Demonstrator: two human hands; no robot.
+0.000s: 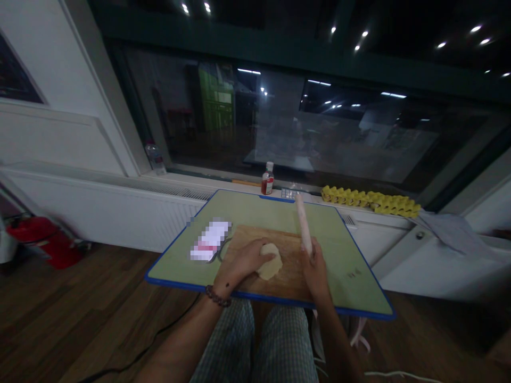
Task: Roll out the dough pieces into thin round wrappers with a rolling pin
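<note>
A flattened round of pale dough (272,266) lies on a wooden cutting board (247,234). My left hand (248,259), with a beaded bracelet at its wrist, is at the dough's left side. Its thumb rests over the dough while the other fingers curl by the far left edge, partly hidden. To the right of the dough, my right hand (314,266) grips the lower end of a floury rolling pin (303,221). The pin is raised at a slant, its other end pointing away from me, apart from the dough.
The board sits on a green table (355,271) with a blue rim. A blurred-out phone-like object (211,242) lies left of the board. On the sill stand a small bottle (268,180), yellow egg cartons (367,199) and a plastic bottle (155,157). A fire extinguisher (48,242) is at far left.
</note>
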